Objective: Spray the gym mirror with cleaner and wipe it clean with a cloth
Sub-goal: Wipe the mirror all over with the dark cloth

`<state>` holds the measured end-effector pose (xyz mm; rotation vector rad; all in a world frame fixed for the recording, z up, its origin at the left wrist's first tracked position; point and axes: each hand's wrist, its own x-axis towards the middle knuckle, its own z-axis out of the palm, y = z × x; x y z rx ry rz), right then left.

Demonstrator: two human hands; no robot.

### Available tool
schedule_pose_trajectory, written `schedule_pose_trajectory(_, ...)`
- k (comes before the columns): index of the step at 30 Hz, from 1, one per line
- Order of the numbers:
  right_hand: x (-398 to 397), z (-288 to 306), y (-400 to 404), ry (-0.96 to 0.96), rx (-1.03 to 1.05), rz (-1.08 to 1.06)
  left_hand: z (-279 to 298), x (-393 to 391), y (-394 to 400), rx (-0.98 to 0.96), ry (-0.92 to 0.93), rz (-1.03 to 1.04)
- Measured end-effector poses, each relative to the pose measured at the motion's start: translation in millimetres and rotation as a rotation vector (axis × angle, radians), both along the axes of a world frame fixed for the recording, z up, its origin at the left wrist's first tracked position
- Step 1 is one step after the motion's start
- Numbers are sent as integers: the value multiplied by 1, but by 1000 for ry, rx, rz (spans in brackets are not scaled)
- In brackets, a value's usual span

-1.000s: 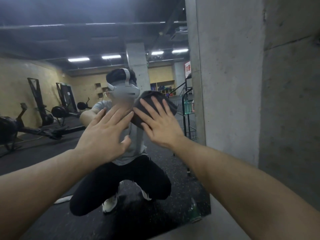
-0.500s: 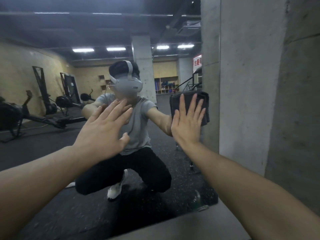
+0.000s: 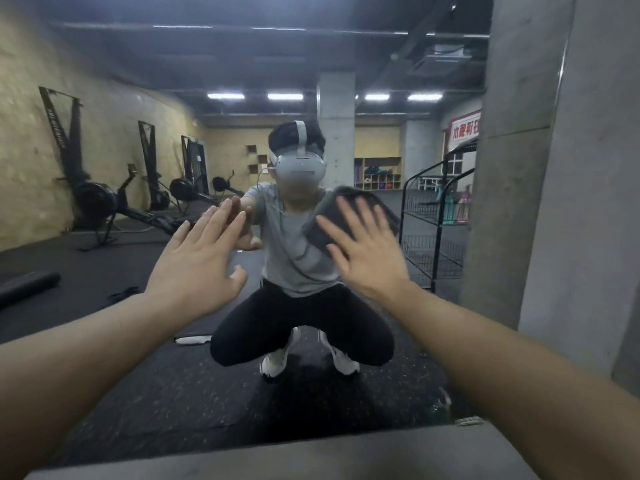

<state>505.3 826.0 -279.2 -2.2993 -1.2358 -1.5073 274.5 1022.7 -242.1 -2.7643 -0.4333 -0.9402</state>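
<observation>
Right hand [image 3: 367,258], fingers spread straight, is pressing dark cloth [image 3: 349,216] flat on mirror [image 3: 138,358]; left hand [image 3: 197,268], fingers straight, together, is touching the glass. Concrete pillar [image 3: 519,168] is bordering the mirror's right edge.

right hand [image 3: 369,258] flat on dark cloth [image 3: 346,216] | cloth against mirror [image 3: 138,341] | left hand [image 3: 199,268] flat, fingers straight

The mirror [image 3: 173,393] is smooth, glossy glass that throws back the room sharply. The cloth [image 3: 349,216] on it looks dark grey, soft and matt, like woven fabric. On the right the pillar [image 3: 571,202] is bare grey concrete, matt and faintly mottled, and the near ledge [image 3: 311,459] looks like the same dull concrete
</observation>
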Motion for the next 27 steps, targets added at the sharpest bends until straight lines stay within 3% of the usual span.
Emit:
schedule_pose_trajectory(4, 6, 7, -22, 62, 151, -78, -5, 0, 12, -32, -2, 40)
schedule_pose_trajectory(9, -24, 53, 41, 33, 217, -23, -5, 2, 31, -82, -1, 87)
schedule_pose_trajectory(14, -48, 63, 88, -129, 67, 16, -8, 4, 42, -44, 32, 103)
schedule_pose_trajectory(19, -45, -5, 81, -294, -264, 144, -3, 0, 38, -41, 110, 115)
schedule_pose_trajectory(23, -38, -32, 57, -297, -332, 145, -8, -9, 39, -73, 88, 76)
schedule_pose_trajectory(27, -42, -8, 57, -260, -286, 109, -26, -24, 53, -94, 96, 101)
